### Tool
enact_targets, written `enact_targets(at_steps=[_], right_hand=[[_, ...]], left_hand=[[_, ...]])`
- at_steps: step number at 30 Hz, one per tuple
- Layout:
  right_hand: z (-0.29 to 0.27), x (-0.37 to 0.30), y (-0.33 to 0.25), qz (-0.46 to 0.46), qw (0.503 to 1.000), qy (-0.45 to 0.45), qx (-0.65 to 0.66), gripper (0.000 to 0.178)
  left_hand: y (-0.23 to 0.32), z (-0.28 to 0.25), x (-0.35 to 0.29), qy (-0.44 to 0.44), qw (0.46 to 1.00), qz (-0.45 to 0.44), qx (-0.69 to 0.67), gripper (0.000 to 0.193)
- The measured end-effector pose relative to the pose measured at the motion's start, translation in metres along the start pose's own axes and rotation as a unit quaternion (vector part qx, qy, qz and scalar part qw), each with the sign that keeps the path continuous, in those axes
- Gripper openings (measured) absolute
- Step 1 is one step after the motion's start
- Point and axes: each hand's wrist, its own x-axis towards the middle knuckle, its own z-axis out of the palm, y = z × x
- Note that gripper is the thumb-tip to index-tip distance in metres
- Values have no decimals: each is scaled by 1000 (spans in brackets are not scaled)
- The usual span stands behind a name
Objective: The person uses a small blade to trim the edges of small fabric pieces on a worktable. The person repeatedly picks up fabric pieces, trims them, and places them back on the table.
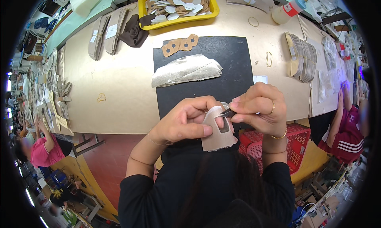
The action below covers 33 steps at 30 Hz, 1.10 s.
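My left hand [180, 119] is closed on a beige fabric piece [216, 141] with a rectangular opening, holding it up in front of my body. Between the thumb and fingers of my right hand [262, 107] is a small dark pointed tool [228, 113], its tip at the upper edge of that opening. Whether the tool is snips or tweezers I cannot tell. Beyond my hands lies a black mat [238, 65]. On it rest a stack of silvery-grey curved pieces [186, 72] and a row of tan pieces with dark spots [180, 46].
A yellow tray [182, 23] heaped with cut pieces stands at the back. Bundled strips lie left [113, 31] and right [301, 59], beside a dark cloth [134, 32]. A bottle [287, 11] stands back right. A red basket [295, 148] sits below the table edge. Other people work at both sides.
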Motion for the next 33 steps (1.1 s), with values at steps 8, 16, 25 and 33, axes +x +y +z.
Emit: enact_targets(at_steps=[8, 16, 25, 33], right_hand=[[-3, 3, -5, -34, 998, -3, -58, 24], [-3, 6, -7, -49, 997, 3, -55, 25], [-9, 8, -11, -65, 992, -31, -106, 26], [-13, 11, -12, -63, 993, -55, -85, 22]], left_hand=[[2, 2, -2, 17, 999, -35, -35, 22], [4, 5, -3, 17, 998, -42, -42, 24], [9, 5, -4, 30, 997, -69, 2, 26], [15, 8, -6, 43, 995, -91, 28, 27]])
